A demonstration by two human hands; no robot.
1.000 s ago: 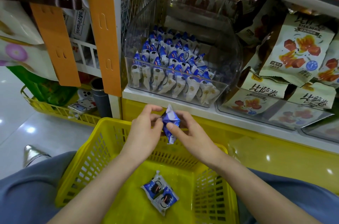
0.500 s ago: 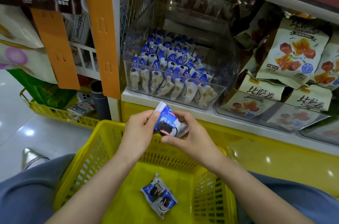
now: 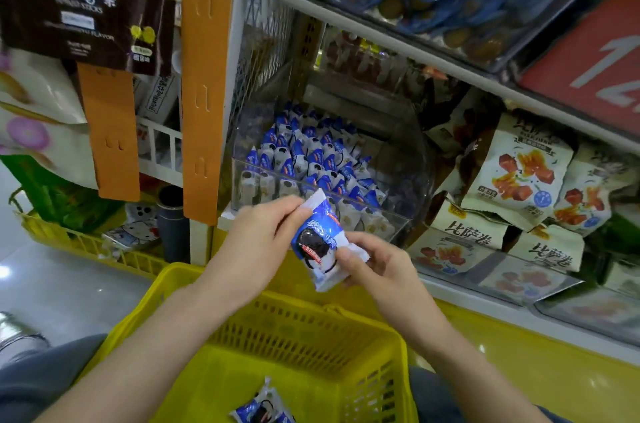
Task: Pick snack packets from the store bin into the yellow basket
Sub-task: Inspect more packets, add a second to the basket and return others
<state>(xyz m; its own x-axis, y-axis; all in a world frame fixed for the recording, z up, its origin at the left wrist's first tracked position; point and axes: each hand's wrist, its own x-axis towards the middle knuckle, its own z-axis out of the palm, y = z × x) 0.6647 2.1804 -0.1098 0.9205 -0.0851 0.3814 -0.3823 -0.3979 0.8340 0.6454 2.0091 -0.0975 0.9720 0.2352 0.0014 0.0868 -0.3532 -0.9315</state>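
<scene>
Hands both on one blue-and-white snack packet [image 3: 318, 246]: left hand [image 3: 259, 235] pinching top corner, right hand [image 3: 381, 263] gripping lower right side. Held above far rim of yellow basket [image 3: 311, 329]; clear store bin [image 3: 410, 180] just beyond, on far side.

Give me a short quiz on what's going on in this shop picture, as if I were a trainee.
1. True or false: the yellow basket already has packets lying in it.
2. What grips the blue-and-white packet? A) one hand only B) both hands C) nothing, it is falling
3. Fill in: matching packets fill the clear ___.
Key: 1 true. 2 B: the left hand and the right hand both pinch it. 3 bin.
</scene>
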